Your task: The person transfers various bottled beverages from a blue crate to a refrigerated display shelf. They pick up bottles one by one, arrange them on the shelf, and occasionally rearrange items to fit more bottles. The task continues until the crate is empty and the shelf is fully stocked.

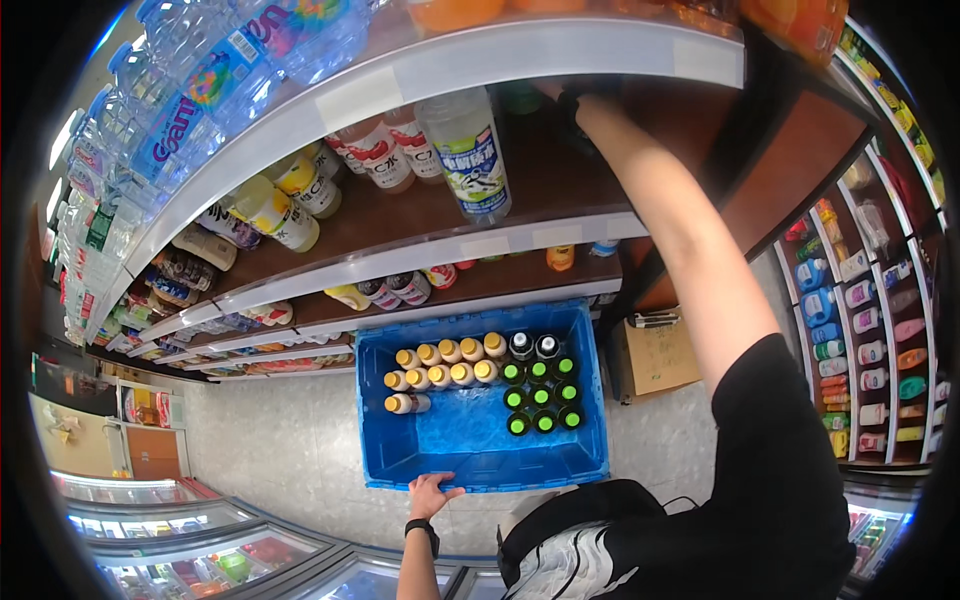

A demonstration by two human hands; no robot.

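A blue plastic crate [480, 477] stands on the floor before me. My left hand [431, 495] holds its near rim, fingers over the edge and thumb spread along it. Inside, yellow-capped bottles [450, 351] stand in rows at the back left, one row nearer the front. Green-capped dark bottles [540, 397] fill the right side, with two dark bottles with pale caps [534, 345] behind them. My right hand [553, 88] reaches deep under the upper shelf; shade and the shelf hide most of it. Beside it is a dim greenish bottle [521, 97]; contact is unclear.
The upper shelf's pale edge [525, 51] runs above my right arm. A clear, blue-labelled bottle [472, 161] and several fruit-drink bottles [375, 154] share the shelf below. Large water bottles [202, 82] stand upper left. A cardboard box [658, 352] sits right of the crate. Glass-topped freezers [217, 559] line the lower left.
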